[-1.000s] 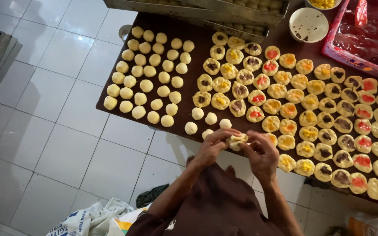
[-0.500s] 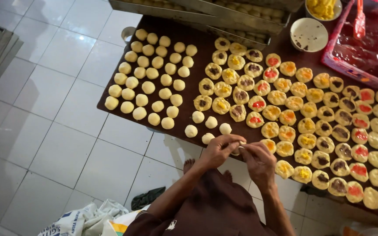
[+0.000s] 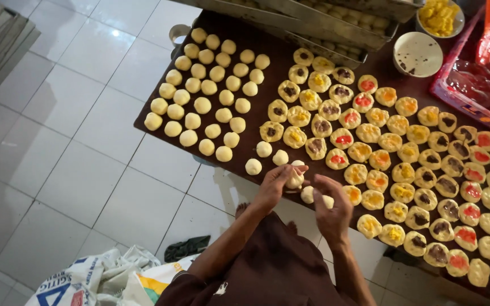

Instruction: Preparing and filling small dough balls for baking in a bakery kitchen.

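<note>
My left hand [image 3: 271, 186] pinches a pale dough ball [image 3: 295, 179] at the near edge of a dark brown board [image 3: 267, 79]. My right hand [image 3: 334, 208] hovers just right of it, fingers curled and apart, over two loose dough pieces [image 3: 308, 194]. Rows of plain dough balls [image 3: 202, 105] fill the board's left part. To the right lie many flattened pieces [image 3: 378, 116] topped with yellow, red or dark filling.
A white bowl [image 3: 417, 54], a bowl of yellow filling [image 3: 439, 16] and a red tray [image 3: 472, 90] with a red spatula [image 3: 485, 39] stand at the back right. Metal trays [image 3: 324, 22] line the far edge. A printed sack [image 3: 103, 277] lies on the tiled floor.
Both hands were closed together around one dough piece. Now the right hand has come off it and the left keeps the ball, a little higher over the board's edge.
</note>
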